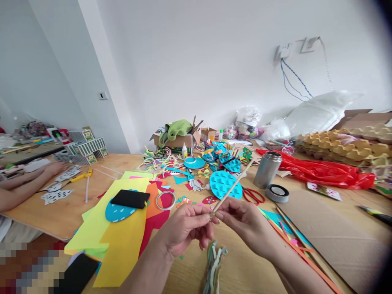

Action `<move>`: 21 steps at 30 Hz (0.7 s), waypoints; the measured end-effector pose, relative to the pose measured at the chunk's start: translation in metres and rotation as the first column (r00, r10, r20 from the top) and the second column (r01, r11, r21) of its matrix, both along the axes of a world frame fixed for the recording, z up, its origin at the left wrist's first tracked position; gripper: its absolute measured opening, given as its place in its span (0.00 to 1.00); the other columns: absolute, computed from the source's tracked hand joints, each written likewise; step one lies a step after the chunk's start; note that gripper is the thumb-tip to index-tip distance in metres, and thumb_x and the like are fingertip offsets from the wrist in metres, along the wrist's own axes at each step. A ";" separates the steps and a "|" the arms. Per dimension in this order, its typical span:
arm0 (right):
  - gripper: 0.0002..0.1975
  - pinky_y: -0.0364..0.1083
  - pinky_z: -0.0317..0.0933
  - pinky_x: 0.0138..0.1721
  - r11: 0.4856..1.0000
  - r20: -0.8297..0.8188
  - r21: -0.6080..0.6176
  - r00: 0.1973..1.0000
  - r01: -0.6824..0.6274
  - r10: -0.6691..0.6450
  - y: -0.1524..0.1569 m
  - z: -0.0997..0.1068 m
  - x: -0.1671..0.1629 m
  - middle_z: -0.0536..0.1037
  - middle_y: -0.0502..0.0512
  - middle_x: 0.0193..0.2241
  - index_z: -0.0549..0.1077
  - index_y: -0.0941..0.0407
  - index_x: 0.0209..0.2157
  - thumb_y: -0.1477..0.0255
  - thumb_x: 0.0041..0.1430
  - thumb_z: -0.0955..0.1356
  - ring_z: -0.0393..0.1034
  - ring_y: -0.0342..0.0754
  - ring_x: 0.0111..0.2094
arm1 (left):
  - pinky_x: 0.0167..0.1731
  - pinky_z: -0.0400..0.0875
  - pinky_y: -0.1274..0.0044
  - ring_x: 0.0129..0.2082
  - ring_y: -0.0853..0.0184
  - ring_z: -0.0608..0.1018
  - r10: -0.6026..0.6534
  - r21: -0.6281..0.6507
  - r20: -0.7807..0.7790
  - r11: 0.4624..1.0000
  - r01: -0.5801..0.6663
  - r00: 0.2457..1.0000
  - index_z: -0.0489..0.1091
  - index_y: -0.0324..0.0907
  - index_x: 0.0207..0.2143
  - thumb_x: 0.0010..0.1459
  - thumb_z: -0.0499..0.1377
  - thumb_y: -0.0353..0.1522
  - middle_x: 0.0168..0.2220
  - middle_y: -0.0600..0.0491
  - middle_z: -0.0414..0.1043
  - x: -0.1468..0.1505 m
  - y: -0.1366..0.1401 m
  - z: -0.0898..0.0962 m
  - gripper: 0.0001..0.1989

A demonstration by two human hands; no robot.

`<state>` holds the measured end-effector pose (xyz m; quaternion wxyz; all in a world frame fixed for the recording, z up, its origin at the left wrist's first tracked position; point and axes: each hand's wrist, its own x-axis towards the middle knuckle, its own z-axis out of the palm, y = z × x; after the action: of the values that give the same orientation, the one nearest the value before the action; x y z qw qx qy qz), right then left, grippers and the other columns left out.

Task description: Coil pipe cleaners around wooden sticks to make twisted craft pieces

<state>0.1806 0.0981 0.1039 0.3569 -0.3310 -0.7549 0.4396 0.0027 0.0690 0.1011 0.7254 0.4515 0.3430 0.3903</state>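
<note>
Amid paper at lower left, scissors and flask right of centre and yarn at bottom centre, pinching with left hand and right hand a thin, pale, tilted stick mid-frame.

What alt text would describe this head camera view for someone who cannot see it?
A person's left hand and right hand hold a thin pale stick over a wooden table. Around them are yellow paper, a blue disc, yarn-like strands and a metal flask; far left, another person's arm.
</note>
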 end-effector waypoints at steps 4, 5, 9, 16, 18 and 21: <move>0.13 0.42 0.57 0.26 0.997 0.010 -0.001 0.997 0.074 -0.074 0.000 -0.003 -0.003 0.71 0.51 0.23 0.68 0.57 0.27 0.62 0.58 0.63 0.64 0.44 0.26 | 0.22 0.67 0.80 0.19 0.73 0.73 0.097 0.105 -0.135 0.991 -0.084 0.986 0.67 0.35 0.38 0.55 0.56 0.37 0.26 0.48 0.74 0.006 0.000 -0.001 0.14; 0.13 0.42 0.57 0.25 0.996 0.012 -0.009 0.996 0.090 -0.090 0.000 -0.003 -0.004 0.70 0.50 0.22 0.68 0.57 0.26 0.62 0.58 0.63 0.64 0.44 0.25 | 0.24 0.68 0.79 0.21 0.71 0.74 0.140 0.155 -0.199 0.982 -0.110 0.970 0.65 0.36 0.40 0.54 0.56 0.37 0.27 0.48 0.74 0.008 0.000 -0.001 0.14; 0.14 0.42 0.55 0.24 0.992 0.030 -0.032 0.992 0.121 -0.121 0.000 -0.004 -0.007 0.70 0.50 0.21 0.69 0.58 0.25 0.62 0.56 0.64 0.62 0.43 0.24 | 0.25 0.67 0.80 0.28 0.68 0.75 0.409 0.457 -0.441 0.868 -0.192 0.799 0.67 0.41 0.39 0.53 0.58 0.34 0.31 0.50 0.75 0.015 -0.002 -0.005 0.11; 0.18 0.41 0.55 0.24 0.988 0.018 -0.127 0.996 0.091 -0.090 0.002 0.001 -0.005 0.68 0.49 0.20 0.71 0.58 0.28 0.57 0.56 0.63 0.61 0.43 0.23 | 0.28 0.65 0.78 0.29 0.66 0.74 0.726 0.787 -0.534 0.614 -0.061 0.434 0.71 0.42 0.36 0.59 0.49 0.31 0.30 0.50 0.74 0.015 -0.005 -0.012 0.10; 0.18 0.41 0.56 0.25 0.985 0.022 -0.157 0.997 0.071 -0.069 0.002 0.002 -0.004 0.67 0.49 0.21 0.71 0.57 0.28 0.56 0.56 0.62 0.61 0.43 0.23 | 0.29 0.65 0.77 0.29 0.66 0.74 0.759 0.812 -0.527 0.583 -0.038 0.383 0.70 0.41 0.35 0.60 0.49 0.31 0.30 0.50 0.75 0.014 -0.004 -0.013 0.10; 0.18 0.41 0.54 0.24 0.985 0.023 -0.164 0.999 0.053 -0.050 0.004 -0.001 -0.003 0.66 0.48 0.20 0.70 0.57 0.28 0.56 0.56 0.63 0.59 0.42 0.23 | 0.29 0.65 0.77 0.29 0.66 0.74 0.773 0.819 -0.530 0.573 -0.024 0.350 0.70 0.41 0.35 0.60 0.49 0.30 0.29 0.50 0.75 0.015 -0.004 -0.014 0.10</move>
<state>0.1781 0.1017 0.1029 0.3325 -0.3826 -0.7106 0.4879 0.0174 0.0650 0.0869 0.0840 0.7036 0.5913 0.3850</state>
